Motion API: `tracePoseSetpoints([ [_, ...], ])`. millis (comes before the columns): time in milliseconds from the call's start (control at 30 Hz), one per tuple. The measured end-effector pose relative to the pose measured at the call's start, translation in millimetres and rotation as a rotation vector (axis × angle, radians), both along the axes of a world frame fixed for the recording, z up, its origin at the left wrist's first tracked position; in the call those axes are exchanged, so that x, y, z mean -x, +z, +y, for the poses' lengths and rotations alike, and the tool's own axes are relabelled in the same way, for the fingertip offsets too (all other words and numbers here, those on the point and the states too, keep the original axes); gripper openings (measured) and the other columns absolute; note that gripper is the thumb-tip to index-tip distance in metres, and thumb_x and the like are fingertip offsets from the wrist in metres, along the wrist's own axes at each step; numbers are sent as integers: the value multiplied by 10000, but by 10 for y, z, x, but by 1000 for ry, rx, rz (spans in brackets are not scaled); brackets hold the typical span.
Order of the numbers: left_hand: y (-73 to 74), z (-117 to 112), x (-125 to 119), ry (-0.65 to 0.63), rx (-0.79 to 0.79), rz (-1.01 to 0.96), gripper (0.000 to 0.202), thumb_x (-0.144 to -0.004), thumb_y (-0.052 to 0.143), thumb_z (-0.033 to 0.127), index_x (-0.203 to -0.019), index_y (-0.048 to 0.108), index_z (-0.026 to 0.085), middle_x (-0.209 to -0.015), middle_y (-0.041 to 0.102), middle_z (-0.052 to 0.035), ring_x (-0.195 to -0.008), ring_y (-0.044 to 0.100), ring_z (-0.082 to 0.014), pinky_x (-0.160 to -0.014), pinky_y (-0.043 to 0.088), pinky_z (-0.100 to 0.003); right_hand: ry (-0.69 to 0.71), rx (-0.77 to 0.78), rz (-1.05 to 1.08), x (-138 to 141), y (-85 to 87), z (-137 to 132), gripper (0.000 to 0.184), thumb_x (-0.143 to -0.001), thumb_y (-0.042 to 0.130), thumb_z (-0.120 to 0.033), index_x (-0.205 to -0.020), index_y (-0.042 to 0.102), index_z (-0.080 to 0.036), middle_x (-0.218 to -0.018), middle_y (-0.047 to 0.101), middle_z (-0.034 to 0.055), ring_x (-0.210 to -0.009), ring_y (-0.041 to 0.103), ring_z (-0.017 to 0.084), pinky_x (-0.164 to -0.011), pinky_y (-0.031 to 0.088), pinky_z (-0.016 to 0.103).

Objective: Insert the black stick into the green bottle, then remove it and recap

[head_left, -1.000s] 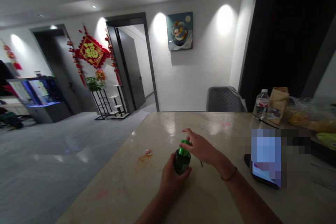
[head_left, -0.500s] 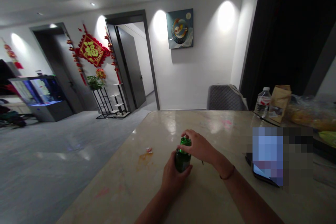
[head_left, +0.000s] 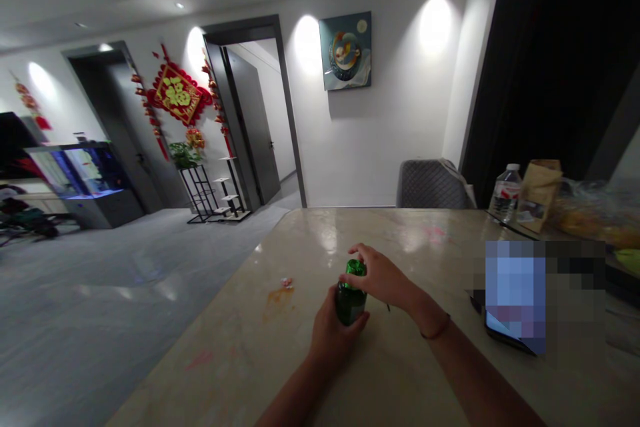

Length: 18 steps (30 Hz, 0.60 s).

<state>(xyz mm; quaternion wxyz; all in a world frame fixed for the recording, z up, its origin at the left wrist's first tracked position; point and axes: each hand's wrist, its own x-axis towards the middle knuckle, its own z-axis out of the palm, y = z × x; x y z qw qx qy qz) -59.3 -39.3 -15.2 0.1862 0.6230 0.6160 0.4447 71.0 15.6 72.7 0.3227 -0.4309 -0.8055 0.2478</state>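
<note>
A small green bottle [head_left: 349, 300] stands upright on the pale marble table [head_left: 320, 373], about the middle of it. My left hand [head_left: 331, 337] is wrapped round the bottle's body from the near side. My right hand [head_left: 381, 277] comes in from the right with its fingers closed over the green cap [head_left: 355, 267] at the top. A thin band sits on my right wrist.
An orange stain and a small scrap [head_left: 285, 283] lie on the table left of the bottle. A phone [head_left: 505, 333] lies to the right. A water bottle [head_left: 504, 192], a brown paper bag [head_left: 539, 195] and bagged food stand far right. A grey chair [head_left: 433, 185] is behind the table.
My right hand's fingers, spread above the cap a second ago, have closed down over it. My left hand has stayed round the bottle. The camera has shifted slightly.
</note>
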Motion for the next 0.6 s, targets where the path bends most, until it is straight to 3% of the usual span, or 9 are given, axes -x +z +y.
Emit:
tracePoseSetpoints([
  [167,31,-20,-5,-23,-4,-8,526,-638,633,406,-1077,453,178,-957,629,-58,-837,592,-194,-744,453,-301,173,41,66,-95,26,8,449,-675,609,-250,-1096,466,-184,-922,551,34,-754,529,125,-715,414,264],
  [300,36,-28,-7,-39,-11,-3,510,-631,641,396,-1062,465,189,-949,633,-48,-828,592,-189,-745,452,-298,303,83,98,-153,52,-19,573,-645,577,-143,-1184,389,-193,-982,540,42,-786,539,121,-725,428,259],
  [467,26,-19,-3,-26,-3,-1,548,-628,637,415,-1083,462,164,-957,630,-73,-834,587,-201,-735,453,-309,15,-14,57,-15,8,-53,662,-632,649,-351,-1201,378,-148,-1126,469,120,-1020,483,203,-890,367,345],
  [600,35,-22,-6,-41,-7,3,537,-635,633,401,-1087,462,167,-954,631,-67,-828,587,-194,-733,454,-301,17,-2,12,15,7,-53,499,-679,610,-323,-1113,445,-140,-1072,531,115,-1005,505,201,-887,365,345],
])
